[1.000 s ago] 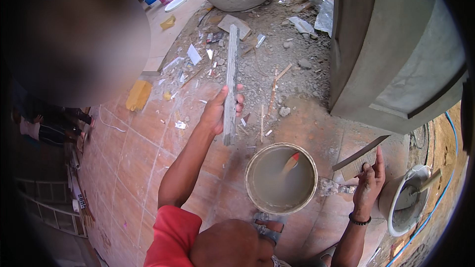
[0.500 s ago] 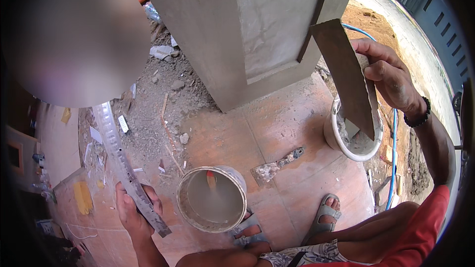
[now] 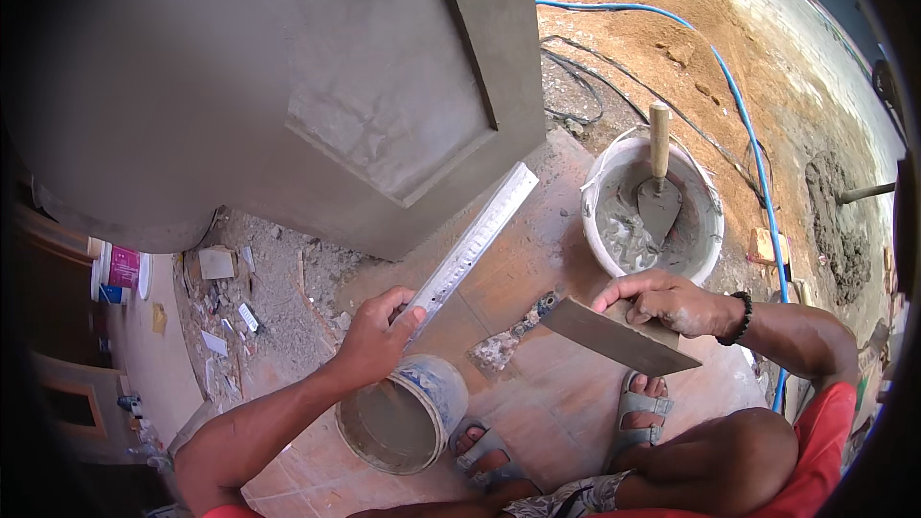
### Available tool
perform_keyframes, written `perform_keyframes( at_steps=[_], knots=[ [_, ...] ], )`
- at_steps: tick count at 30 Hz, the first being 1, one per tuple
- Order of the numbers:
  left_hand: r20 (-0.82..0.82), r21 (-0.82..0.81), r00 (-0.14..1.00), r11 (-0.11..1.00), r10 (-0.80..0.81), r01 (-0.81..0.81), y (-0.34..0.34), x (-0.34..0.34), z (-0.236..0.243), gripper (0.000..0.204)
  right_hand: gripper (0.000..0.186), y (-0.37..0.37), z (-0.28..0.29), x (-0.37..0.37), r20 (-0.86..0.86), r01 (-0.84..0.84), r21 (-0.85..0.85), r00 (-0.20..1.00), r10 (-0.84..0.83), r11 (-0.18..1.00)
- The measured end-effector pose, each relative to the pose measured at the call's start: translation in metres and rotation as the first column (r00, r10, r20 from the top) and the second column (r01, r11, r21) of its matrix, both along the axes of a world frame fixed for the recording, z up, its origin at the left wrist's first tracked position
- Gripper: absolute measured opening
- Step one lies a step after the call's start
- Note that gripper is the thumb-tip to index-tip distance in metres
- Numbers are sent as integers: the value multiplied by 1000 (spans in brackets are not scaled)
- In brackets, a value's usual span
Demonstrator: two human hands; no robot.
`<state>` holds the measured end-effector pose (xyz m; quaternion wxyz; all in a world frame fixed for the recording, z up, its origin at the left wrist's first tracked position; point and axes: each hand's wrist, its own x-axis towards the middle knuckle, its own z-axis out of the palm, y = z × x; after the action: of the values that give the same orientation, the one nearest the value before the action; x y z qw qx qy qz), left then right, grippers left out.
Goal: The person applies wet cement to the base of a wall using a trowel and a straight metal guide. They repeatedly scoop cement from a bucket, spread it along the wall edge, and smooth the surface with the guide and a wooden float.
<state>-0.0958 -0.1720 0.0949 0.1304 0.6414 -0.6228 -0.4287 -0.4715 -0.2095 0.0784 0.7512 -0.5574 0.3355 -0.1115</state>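
My left hand (image 3: 369, 341) is closed around the lower end of a pale metal strip (image 3: 475, 235) with a row of small marks along it. The strip tilts up and away to the right, toward the base of the grey plastered pillar (image 3: 451, 201). In my right hand (image 3: 672, 303) is a flat, grey-coated plastering float (image 3: 614, 338), gripped from behind; its handle is hidden by my fingers. Beyond that hand stands a white bucket (image 3: 604, 254) of grey mortar, with a wooden-handled trowel (image 3: 659, 197) in it. Below my left hand, a second bucket (image 3: 451, 393) holds murky grey liquid.
A mortar-crusted scraper (image 3: 499, 350) lies on the tiled floor between the buckets. Rubble (image 3: 278, 278) lines the pillar's foot. A blue hose (image 3: 739, 101) and dark cables (image 3: 614, 67) run past a sand heap (image 3: 662, 38). My sandalled feet are close to the buckets.
My left hand has moved up and right, swinging the strip to lean rightward. My right hand has lowered with the float, now held nearly level. The view has shifted toward the right.
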Motion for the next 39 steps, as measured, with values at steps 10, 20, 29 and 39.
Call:
perform_keyframes(
  at_steps=[10,20,29,39],
  knots=[
    [-194,56,980,998,41,-30,-57,-66,-76,19,39,44,-112,-44,6,-191,-52,981,192,980],
    [-226,-101,970,988,91,-116,-49,-70,-90,23,29,55,-180,-47,-124,-92,-17,988,89,996],
    [-170,-62,977,988,128,-140,-57,-57,-87,24,29,39,-205,-14,-66,-293,-116,956,287,949],
    [-359,114,889,958,285,-262,-46,-68,-87,31,32,44,-238,17,-134,-483,-237,876,464,843]
  ],
)
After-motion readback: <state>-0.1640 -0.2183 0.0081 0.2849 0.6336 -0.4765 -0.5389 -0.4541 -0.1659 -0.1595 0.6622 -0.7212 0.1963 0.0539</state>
